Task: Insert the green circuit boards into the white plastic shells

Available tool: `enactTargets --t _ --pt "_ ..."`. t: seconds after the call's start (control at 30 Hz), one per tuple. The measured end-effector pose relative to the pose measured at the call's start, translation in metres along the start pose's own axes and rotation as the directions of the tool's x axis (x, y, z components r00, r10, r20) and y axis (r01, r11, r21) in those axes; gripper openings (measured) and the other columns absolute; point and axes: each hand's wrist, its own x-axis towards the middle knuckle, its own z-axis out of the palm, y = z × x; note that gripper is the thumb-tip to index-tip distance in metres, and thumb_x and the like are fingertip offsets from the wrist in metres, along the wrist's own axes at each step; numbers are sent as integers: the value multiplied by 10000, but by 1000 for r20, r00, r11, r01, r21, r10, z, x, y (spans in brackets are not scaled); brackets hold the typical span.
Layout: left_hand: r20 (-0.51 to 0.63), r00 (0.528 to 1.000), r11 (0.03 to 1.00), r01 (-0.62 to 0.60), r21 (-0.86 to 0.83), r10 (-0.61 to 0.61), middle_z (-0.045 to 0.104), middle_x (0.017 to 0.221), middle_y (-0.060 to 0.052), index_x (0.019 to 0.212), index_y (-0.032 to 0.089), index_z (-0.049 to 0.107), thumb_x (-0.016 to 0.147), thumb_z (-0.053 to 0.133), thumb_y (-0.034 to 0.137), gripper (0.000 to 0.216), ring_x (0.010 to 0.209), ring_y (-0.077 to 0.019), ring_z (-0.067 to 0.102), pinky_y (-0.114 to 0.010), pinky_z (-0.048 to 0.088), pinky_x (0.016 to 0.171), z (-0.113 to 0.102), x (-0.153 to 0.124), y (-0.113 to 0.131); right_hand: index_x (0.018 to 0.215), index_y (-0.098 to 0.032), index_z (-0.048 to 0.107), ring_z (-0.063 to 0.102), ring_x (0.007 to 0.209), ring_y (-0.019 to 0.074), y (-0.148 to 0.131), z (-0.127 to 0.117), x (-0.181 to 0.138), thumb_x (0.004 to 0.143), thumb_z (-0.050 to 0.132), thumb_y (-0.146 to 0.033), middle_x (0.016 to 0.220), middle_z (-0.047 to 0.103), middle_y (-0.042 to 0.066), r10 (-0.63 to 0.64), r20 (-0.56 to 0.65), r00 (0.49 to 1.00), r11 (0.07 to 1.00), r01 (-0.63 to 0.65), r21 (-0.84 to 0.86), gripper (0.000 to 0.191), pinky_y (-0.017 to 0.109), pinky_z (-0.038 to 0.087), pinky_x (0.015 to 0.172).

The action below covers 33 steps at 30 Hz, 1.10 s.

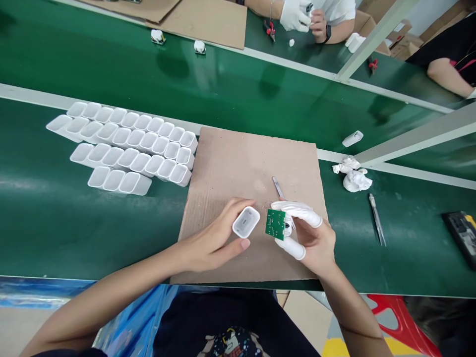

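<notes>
My left hand (215,238) is closed around a white plastic housing (246,222), its open end facing up toward me and its inside hollow. Just to the right, a green circuit board (275,224) is gripped at its edges by my right hand (314,238), whose thumb and fingers wear white finger cots. A white part and thin wires show behind the board, partly hidden by the fingers. The board and the housing are a short gap apart. Both hands are over a cardboard sheet (238,163), where tweezers (277,187) lie partly behind my right hand.
Rows of white housings (130,134) stand at the left. On the right are crumpled white material (356,179), a second pair of tweezers (377,220) and a black-yellow device (461,235). Across the bench, a co-worker's gloved hand (295,16) works near red-handled pliers (269,30). A post (375,42) rises there.
</notes>
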Motion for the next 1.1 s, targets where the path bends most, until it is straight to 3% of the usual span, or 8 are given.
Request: enactTargets --t 0.1,0.23,0.37,0.57,1.1 --pt "7 996 988 -94 123 94 548 1353 -186 1492 187 322 949 575 191 600 1279 -266 571 -430 547 1034 2 2 -2 1296 -279 618 690 1143 268 1 1 -1 792 772 -88 1212 716 50 -57 -61 996 997 60 52 560 558 506 1105" --pt "-96 975 963 -180 203 202 632 1326 -169 1370 187 475 896 695 201 523 1238 -254 636 -402 571 1029 7 5 -6 1367 -227 585 670 1189 281 -3 7 -4 819 753 -105 1283 693 86 -187 -48 981 982 186 -24 586 566 467 1145" --pt "-126 975 968 -159 192 185 700 1233 -149 1280 177 519 892 713 244 439 1158 -227 694 -346 601 980 9 4 -6 1443 -172 505 617 1271 268 -9 14 -7 868 720 -152 1319 670 139 -228 47 973 968 232 -96 614 519 470 1152" --pt "-106 974 971 -181 156 199 696 1236 -177 1291 145 505 917 675 215 417 1181 -226 685 -329 595 981 11 2 -6 1352 -96 559 559 1339 273 -10 18 -9 931 653 -196 1239 691 188 -308 165 937 908 342 -244 443 511 468 1151" --pt "-44 981 970 -177 168 187 694 1238 -166 1345 189 467 961 614 285 422 1177 -251 687 -387 624 937 9 3 -6 1361 -102 523 557 1342 288 -9 16 -8 921 674 -207 1172 711 184 -298 212 931 891 351 -287 478 526 473 1148"
